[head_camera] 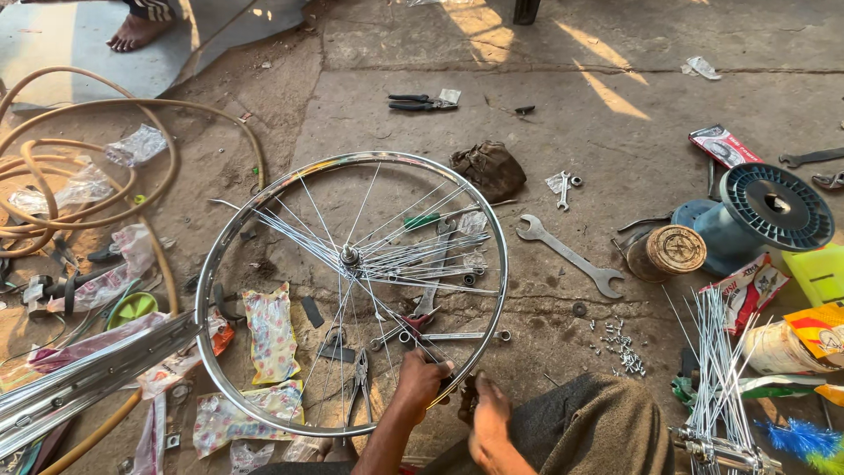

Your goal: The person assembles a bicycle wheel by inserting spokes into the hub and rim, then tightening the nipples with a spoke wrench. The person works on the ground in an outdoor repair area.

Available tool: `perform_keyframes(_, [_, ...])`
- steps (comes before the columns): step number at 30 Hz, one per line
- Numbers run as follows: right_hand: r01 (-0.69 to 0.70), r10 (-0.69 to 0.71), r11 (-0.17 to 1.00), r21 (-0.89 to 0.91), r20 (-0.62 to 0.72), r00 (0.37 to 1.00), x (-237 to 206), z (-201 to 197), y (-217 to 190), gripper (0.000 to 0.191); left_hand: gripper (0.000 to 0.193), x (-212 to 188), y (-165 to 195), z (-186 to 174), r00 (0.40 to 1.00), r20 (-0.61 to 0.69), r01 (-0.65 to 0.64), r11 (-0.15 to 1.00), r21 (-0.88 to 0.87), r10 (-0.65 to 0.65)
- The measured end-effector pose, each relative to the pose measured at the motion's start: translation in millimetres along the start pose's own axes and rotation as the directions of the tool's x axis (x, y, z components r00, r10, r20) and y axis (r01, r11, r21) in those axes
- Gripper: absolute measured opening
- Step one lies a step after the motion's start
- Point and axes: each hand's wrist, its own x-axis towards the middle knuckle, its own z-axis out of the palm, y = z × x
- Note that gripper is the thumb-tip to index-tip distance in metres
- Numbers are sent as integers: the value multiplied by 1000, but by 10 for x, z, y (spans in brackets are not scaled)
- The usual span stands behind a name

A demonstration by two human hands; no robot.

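Wheel rim (264, 198) lay flat on the concrete floor (440, 53), axle upright, loose spokes (413, 255) fanning rightward from the hub (349, 256). Left hand (422, 378) was curled shut over the rim's near edge. Right hand (486, 418): fingers bunched; contents could not be told. Advisable: steady the rim and align each spoke with its hole.

Bare forearms, seemingly grey-brown trousers
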Motion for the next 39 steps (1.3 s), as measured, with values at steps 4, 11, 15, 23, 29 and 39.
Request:
perform_keyframes(4, [-38,40,998,47,-37,999,-40,-78,-113,26,21,-52,62,2,1000,0,5,1000,30,-5])
perform_keyframes(11, [57,-63,993,105,57,996,131,-54,-308,24,21,-137,93,-11,1000,10,-13,999,50,12])
perform_keyframes(15, [132,-136,989,71,57,989,211,-161,-451,17,20,-121,94,-10,1000,28,-1,999,36,0])
perform_keyframes(23, [310,-333,933,182,111,936,161,-191,-617,12,21,-84,60,-3,1000,27,12,999,43,-13])
perform_keyframes(29, [354,-465,858,372,273,842,68,-263,-848,15,22,-116,84,-6,999,40,-4,998,58,1])
perform_keyframes(39, [47,-41,998,-38,135,990,-361,51,-283,17,16,-132,112,19,1000,24,-14,998,60,13])
